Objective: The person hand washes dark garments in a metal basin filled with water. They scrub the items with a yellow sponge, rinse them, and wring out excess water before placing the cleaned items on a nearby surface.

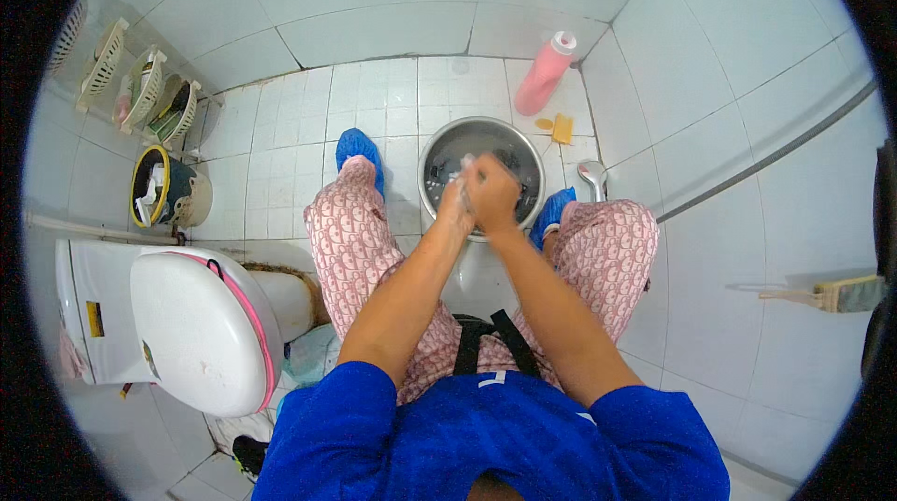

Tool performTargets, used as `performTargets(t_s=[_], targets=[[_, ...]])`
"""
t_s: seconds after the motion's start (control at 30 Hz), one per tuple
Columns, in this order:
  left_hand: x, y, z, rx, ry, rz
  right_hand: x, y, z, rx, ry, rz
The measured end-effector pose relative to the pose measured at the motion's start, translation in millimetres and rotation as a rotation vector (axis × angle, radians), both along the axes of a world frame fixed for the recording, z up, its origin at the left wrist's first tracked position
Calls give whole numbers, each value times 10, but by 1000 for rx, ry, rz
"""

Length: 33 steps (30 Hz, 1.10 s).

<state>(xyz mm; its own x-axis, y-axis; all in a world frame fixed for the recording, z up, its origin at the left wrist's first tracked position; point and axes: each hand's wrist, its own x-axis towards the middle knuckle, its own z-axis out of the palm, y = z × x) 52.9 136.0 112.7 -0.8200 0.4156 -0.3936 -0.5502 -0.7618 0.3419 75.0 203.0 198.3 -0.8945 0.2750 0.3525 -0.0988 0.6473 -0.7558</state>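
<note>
A round stainless steel basin point(425, 203) stands on the floor between my feet, holding what looks like dark water or dark cloth with some white suds. My left hand point(457, 205) and my right hand point(495, 192) are pressed together above its near half. The right hand is curled like a fist against the left. White lather shows on the left hand and at the fingertips. Whatever may lie between the palms is hidden.
Behind the basin at right stand a pink bottle point(542, 77) and a yellow soap bar point(563, 129). A shower head point(593, 175) lies by the right wall near a hose point(764, 159). To the left are a toilet point(196, 333), a waste bin point(189, 189) and wall baskets point(144, 91).
</note>
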Motion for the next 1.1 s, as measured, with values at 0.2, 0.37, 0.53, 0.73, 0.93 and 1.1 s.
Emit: performTargets(t_s=[0.2, 0.37, 0.53, 0.73, 0.93, 1.1], targets=[[-132, 75, 231, -115, -72, 98, -623, 623, 278, -232, 165, -128], [-106, -242, -534, -408, -88, 3, -494, 288, 826, -338, 230, 141], [236, 292, 676, 171, -69, -348, -139, 398, 636, -21, 142, 179], [42, 76, 396, 342, 126, -17, 299, 39, 197, 238, 148, 380], [147, 309, 683, 151, -104, -9, -257, 514, 40, 153, 161, -90], [66, 124, 442, 83, 120, -5, 211, 13, 37, 71, 156, 195]])
